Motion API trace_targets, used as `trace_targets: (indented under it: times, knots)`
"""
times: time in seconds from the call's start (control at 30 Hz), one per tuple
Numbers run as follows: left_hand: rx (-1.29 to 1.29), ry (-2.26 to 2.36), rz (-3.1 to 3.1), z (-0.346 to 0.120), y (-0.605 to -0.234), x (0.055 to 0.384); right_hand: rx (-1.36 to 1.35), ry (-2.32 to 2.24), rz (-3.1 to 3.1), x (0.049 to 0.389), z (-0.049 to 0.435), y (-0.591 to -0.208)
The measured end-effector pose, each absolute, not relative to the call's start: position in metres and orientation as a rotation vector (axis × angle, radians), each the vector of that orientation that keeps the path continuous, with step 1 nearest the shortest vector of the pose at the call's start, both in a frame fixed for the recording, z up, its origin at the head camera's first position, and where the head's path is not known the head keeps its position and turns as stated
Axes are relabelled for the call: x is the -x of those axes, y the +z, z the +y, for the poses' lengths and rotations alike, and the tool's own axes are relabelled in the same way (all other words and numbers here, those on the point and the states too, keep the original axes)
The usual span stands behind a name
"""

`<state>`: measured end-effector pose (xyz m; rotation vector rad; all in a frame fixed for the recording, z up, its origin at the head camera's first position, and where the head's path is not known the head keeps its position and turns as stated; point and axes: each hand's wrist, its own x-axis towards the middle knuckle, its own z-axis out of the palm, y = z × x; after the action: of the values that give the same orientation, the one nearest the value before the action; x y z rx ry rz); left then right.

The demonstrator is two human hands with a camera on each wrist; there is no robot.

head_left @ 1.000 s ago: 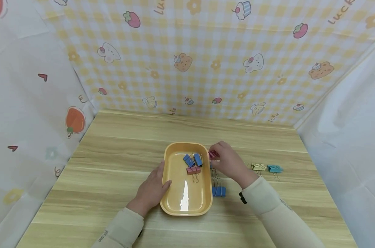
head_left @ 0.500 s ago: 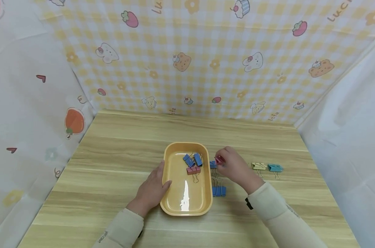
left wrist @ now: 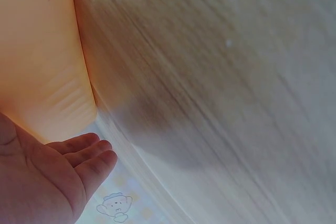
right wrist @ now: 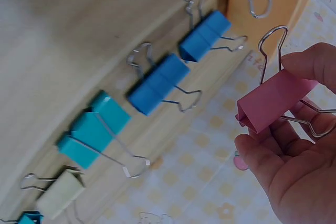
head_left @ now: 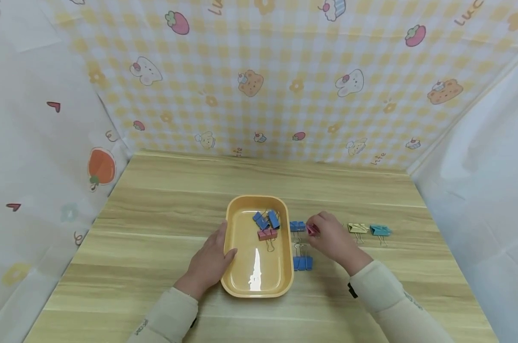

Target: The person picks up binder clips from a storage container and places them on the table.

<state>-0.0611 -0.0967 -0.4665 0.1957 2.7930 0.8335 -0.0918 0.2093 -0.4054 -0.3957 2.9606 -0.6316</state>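
In the head view my left hand rests against the left side of a yellow tray, its thumb at the rim. The left wrist view shows the fingers fairly straight beside the tray's outer wall. My right hand pinches a pink binder clip between thumb and fingers, above the table just right of the tray. Its wire handles stick out. Inside the tray lie two blue binder clips and another pink binder clip.
Right of the tray lie blue binder clips, one nearer the front. Further right are a yellow binder clip and a teal one. The right wrist view shows another teal clip. A patterned cloth hangs behind the table.
My right hand has moved right and slightly towards me, away from the tray's rim, still holding the pink binder clip. A blue clip beside the tray is uncovered. My left hand has stayed put.
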Motion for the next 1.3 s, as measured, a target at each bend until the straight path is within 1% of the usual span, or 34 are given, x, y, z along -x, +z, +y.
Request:
trace_targets:
  times: [0.5,0.83,1.3]
  knots:
    - [-0.204,0.843,2.807,-0.098,-0.463,0.061,0.295,-0.629,2.936,0.08,0.223,-0.423]
    - [-0.21,0.836,2.804,-0.097,-0.463,0.061,0.286,-0.633,2.914,0.075,0.228,-0.434]
    - [-0.2,0.843,2.789,-0.095,-0.463,0.061,0.205,-0.584,2.887,0.07,0.227,-0.445]
